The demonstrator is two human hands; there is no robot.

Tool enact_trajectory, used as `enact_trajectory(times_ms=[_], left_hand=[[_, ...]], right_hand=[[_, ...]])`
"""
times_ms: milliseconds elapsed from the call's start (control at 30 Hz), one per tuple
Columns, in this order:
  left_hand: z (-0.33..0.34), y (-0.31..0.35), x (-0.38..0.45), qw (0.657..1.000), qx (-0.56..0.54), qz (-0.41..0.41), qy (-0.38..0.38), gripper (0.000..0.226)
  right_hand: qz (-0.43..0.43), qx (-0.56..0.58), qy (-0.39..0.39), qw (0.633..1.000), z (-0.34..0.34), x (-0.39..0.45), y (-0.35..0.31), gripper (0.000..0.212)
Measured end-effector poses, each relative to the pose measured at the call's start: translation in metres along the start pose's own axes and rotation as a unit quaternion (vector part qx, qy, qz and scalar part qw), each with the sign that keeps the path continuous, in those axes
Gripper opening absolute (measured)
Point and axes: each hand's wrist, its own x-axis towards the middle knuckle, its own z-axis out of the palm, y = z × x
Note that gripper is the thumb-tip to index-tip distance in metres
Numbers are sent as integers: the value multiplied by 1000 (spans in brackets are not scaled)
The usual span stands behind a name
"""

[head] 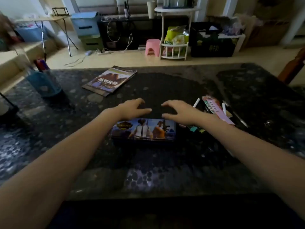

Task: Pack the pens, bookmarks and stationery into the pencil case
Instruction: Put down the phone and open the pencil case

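A pencil case [143,130] with a printed game picture on its lid lies flat and closed on the dark speckled tabletop [165,176], straight in front of the person. Both bare hands hover just beyond its far edge: the left hand [132,107] and the right hand [179,110] face each other, fingers spread and loosely curved, gripping nothing, though whether the fingertips touch the tabletop is hard to tell in the dim light. To the right of the case, partly under the right forearm, lies a loose heap of stationery: pink bookmarks [217,109], white-capped pens [196,102] and some small coloured sticky tabs [194,129]. Farther back on the left lies a picture book [109,80], and a blue pen holder [43,81] stands near the left edge.
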Motion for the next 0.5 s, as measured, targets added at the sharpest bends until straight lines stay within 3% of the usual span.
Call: enact_trajectory(times_ms=[133,300,500], left_hand=[[25,-17,-39,998,60,5,-24,103],[32,-32,-68,993,112,23,-19,118],[41,-25,-88,988,131,60,-59,109]], right_hand=[[-1,6,-89,996,30,-30,-5,80],[-2,-43,-88,995,24,-45,-16,107],[-26,-111,-112,987,20,-76,-18,106]])
